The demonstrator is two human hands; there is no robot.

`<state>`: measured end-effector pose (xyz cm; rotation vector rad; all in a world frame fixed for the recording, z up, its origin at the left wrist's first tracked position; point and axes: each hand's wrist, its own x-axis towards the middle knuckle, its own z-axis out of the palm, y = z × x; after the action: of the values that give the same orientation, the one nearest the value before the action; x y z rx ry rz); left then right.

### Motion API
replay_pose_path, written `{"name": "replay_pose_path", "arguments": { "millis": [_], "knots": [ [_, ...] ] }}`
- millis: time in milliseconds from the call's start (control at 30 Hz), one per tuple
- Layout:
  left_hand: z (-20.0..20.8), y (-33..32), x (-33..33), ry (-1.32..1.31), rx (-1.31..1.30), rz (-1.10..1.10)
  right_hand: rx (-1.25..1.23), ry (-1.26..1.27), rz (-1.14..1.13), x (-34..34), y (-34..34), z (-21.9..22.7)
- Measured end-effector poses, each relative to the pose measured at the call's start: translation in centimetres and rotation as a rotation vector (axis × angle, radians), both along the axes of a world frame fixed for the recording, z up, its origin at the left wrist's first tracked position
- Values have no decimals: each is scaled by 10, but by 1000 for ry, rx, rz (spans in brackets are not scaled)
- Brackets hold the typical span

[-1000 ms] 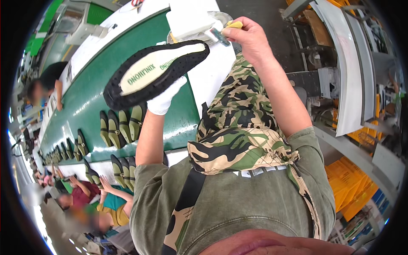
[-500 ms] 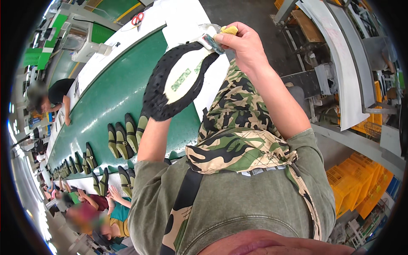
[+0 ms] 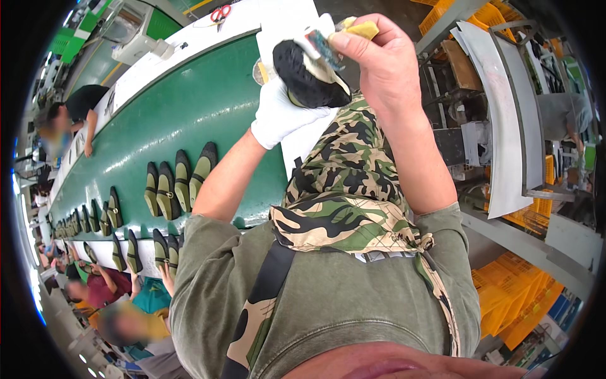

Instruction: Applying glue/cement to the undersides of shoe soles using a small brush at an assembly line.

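Observation:
My left hand (image 3: 281,115), in a white glove, grips a shoe (image 3: 295,71) from below over the table edge. Its black-rimmed sole with a cream middle is tilted, showing steeply foreshortened. Bare, my right hand (image 3: 388,66) pinches a small brush-like tool (image 3: 325,50), white with a dark teal, bristly-looking side, close to the sole's cream part. I cannot tell whether the two touch. A yellow piece (image 3: 363,29) sticks out between the right thumb and fingers; whether it belongs to the tool is unclear.
Pairs of olive-and-black shoes (image 3: 167,189) line the green table (image 3: 189,107). Red-handled scissors (image 3: 220,14) lie on its white border. Several people work along the left side. Orange crates (image 3: 514,290) and a metal rack (image 3: 514,120) stand on the right.
The shoe has turned from sole facing me to a steep tilt, bringing my gloved left hand into sight. My right hand has shifted slightly right and down with the tool.

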<state>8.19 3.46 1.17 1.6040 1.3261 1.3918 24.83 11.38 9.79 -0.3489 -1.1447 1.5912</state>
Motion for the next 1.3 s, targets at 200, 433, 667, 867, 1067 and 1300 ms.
{"name": "replay_pose_path", "arguments": {
  "millis": [200, 433, 667, 867, 1067, 1300],
  "knots": [
    [7, -4, -17, -127, -319, -162, -20, 1, -2, -10, 14, 9],
    [16, -3, -26, -335, -430, -389, 185, 34, -44, -14, 49, -22],
    [18, 1, -26, -539, -583, -422, 218, 317, 249, -3, 60, -50],
    [1, 12, -27, -696, -708, -427, 102, -228, 156, 26, 41, -64],
    [-12, 27, -25, -834, -649, -208, 19, -263, 214, 56, 24, -86],
    [-7, 41, -3, -949, -601, -185, 42, -205, 231, 94, 8, -91]
  ]
}}
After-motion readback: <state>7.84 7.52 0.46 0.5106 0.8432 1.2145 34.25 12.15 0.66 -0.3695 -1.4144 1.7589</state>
